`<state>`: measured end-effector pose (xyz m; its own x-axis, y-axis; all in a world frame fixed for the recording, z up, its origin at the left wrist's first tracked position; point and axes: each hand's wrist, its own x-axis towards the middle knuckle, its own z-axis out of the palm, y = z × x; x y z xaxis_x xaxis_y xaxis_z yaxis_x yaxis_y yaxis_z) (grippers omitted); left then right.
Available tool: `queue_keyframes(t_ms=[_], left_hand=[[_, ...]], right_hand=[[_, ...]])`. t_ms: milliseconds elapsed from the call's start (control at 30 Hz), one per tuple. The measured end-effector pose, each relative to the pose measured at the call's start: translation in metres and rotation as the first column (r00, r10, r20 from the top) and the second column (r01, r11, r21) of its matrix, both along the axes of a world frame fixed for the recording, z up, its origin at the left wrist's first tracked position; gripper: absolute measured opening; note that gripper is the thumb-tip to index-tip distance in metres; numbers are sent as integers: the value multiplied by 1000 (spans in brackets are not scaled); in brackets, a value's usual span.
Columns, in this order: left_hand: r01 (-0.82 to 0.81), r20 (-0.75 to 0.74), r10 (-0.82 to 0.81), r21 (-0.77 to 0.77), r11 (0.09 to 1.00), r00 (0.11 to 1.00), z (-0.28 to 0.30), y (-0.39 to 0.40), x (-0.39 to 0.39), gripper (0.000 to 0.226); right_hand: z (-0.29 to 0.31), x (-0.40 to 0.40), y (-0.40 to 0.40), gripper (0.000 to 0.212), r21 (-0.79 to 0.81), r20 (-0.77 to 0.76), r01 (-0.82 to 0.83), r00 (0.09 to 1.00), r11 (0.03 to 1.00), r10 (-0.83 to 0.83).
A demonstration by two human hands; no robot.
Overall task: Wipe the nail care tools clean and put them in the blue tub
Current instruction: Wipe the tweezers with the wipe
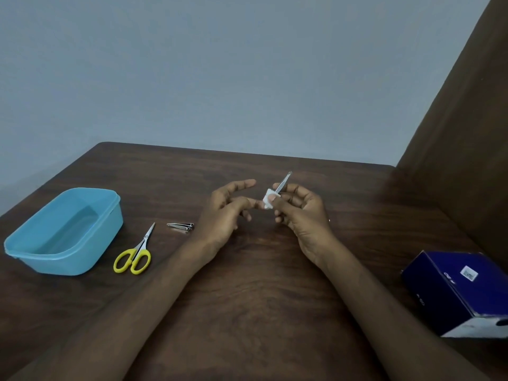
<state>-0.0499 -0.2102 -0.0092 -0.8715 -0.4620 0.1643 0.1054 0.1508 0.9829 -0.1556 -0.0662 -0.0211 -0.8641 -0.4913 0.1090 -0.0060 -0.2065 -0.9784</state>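
Note:
My right hand (298,213) pinches a small white wipe pad (268,198) together with a thin metal nail tool (283,183) that points up and away. My left hand (225,213) hovers just left of the pad with its fingers relaxed and spread, and whether a fingertip touches the pad I cannot tell. Left of my left wrist, a metal nail clipper (180,226) lies on the table. Small scissors with yellow handles (136,254) lie further left. At the table's left edge stands the blue tub (24,251), with no tools inside it.
A dark blue cardboard box (450,292) sits at the right edge of the dark wooden table (261,298). A brown upholstered surface (467,133) rises at the far right. A grey wall stands behind the table.

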Motion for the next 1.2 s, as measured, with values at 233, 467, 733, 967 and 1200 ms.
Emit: queue_keyframes(t_ms=[233, 467, 733, 967, 1200], left_hand=[[-12, -16, 14, 94, 995, 1000, 0, -1, -1, 57], [-24, -1, 24, 124, 992, 1000, -3, -2, -3, 33], [0, -18, 1, 80, 997, 1000, -7, -3, -6, 30], [7, -14, -8, -35, 999, 1000, -11, -4, -10, 35], [5, 18, -2, -208, 978, 1000, -17, -5, -14, 30]], right_hand=[[0, 2, 4, 37, 47, -98, -25, 995, 999, 29], [-1, 2, 4, 39, 89, -136, -14, 990, 996, 26], [3, 2, 3, 22, 28, -52, 17, 998, 999, -16], [0, 0, 4, 11, 40, -94, 39, 995, 998, -36], [1, 0, 2, 28, 36, -40, 88, 995, 995, -87]])
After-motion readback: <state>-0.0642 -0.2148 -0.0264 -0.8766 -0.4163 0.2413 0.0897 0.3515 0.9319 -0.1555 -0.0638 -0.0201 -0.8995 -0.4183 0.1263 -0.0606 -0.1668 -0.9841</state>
